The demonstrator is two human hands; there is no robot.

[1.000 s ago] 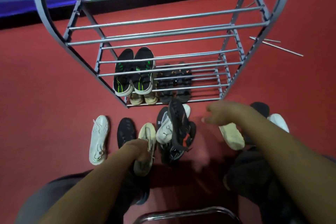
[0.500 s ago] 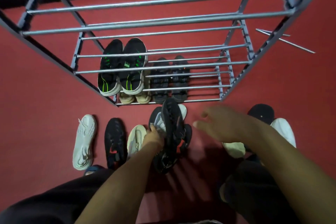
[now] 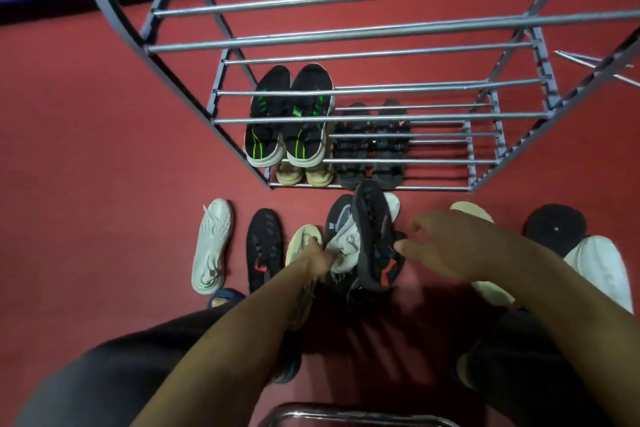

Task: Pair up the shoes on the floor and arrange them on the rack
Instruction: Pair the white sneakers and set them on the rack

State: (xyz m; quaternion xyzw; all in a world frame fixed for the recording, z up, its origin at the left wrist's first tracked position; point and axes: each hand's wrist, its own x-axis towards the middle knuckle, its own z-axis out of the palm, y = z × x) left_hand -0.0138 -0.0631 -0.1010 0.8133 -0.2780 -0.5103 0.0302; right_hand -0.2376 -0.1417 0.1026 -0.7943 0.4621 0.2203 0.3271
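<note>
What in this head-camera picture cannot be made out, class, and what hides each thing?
- Left hand fingers: buried among the piled grey-and-white shoes, grip unclear.
- Beige shoes on the metal rack: covered by black-and-green sneakers.
- Cream shoe: crossed by the blurred right hand.

Both forearms are bare from elbow to wrist, with no sleeve in view. The left hand (image 3: pixel 313 258) and the right hand (image 3: pixel 453 246) wear no gloves, rings or watch that can be made out; the right one is blurred. Dark trousers (image 3: pixel 104 367) cover both legs, black to charcoal and plain. A blue sandal (image 3: pixel 225 296) shows at the left foot, its strap rounded.
</note>
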